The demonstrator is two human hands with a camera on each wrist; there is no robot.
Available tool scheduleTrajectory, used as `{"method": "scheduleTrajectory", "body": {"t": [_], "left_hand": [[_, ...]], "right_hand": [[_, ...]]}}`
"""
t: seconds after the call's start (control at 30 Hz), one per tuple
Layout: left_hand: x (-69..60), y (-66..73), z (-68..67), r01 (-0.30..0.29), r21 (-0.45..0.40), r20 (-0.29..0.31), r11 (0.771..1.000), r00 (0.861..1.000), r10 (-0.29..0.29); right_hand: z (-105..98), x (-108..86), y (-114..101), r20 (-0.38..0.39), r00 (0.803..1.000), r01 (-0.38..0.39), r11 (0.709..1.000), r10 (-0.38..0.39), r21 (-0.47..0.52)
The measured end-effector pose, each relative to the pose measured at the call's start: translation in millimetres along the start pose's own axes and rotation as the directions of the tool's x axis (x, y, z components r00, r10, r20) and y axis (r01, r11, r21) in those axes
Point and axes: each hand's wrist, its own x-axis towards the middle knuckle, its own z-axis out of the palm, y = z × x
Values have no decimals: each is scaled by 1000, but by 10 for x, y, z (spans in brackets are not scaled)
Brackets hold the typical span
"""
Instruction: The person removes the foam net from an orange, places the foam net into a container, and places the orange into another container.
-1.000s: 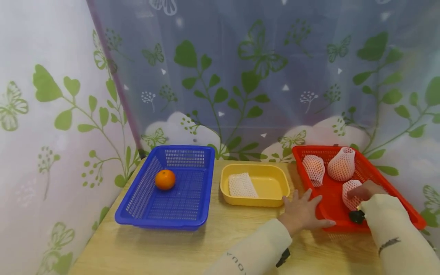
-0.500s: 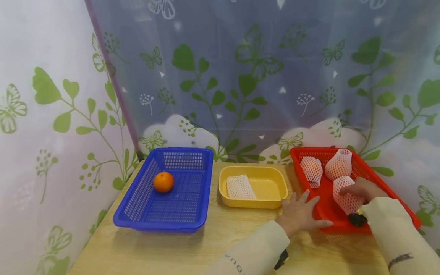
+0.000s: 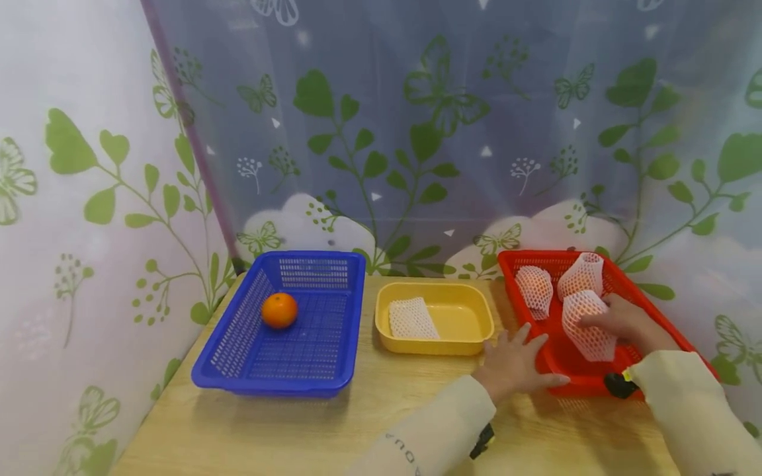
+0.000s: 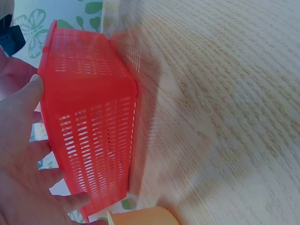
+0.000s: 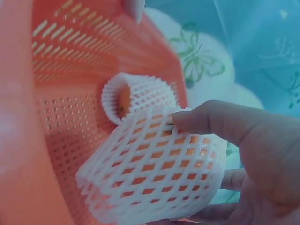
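At right: right hand (image 3: 631, 322) gripping netted fruit (image 3: 586, 337), left hand (image 3: 513, 363) spread on red basket (image 3: 586, 384); tipping net (image 5: 101, 192) could shed fruit.

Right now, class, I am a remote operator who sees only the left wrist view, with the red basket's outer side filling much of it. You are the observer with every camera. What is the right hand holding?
Observer: The right hand holds an orange fruit in white netting.
Operator: Does anything else lie inside the red basket?
Observer: Yes, two more: one netted fruit near the far left corner and a second netted fruit to its right.
Operator: I see just an edge of the yellow container. What is in it?
Observer: A flat piece of netting lies in its left part.
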Motion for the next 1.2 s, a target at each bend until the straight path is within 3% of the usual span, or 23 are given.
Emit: {"method": "scheduleTrajectory", "body": {"t": [0.2,0.53,0.7,0.83,0.97,1.07,1.2], "left_hand": [[2,-23,-12,6,0,10,1000,1000,-6],[12,-27,19,10,-36,-6,999,1000,-10],[30,-102,35,-34,-132,-32,991,999,30],[70,-214,25,-81,-314,-71,946,996,62],[107,-298,25,-80,-493,-114,867,993,27],[118,-335,18,-101,-564,-165,820,986,8],[113,-366,-54,-167,-580,-228,798,973,38]], "right_hand": [[35,-136,-141,-47,997,64,996,-67,-63],[107,-335,-235,-103,991,67,990,-80,-122],[196,-445,-272,-142,985,76,988,-95,-137],[264,-521,-312,-169,978,103,989,-120,-107],[364,-583,-347,-210,960,165,981,-184,-102],[441,-628,-394,-256,935,224,968,-246,-114],[529,-677,-464,-298,904,288,952,-306,-104]]}}
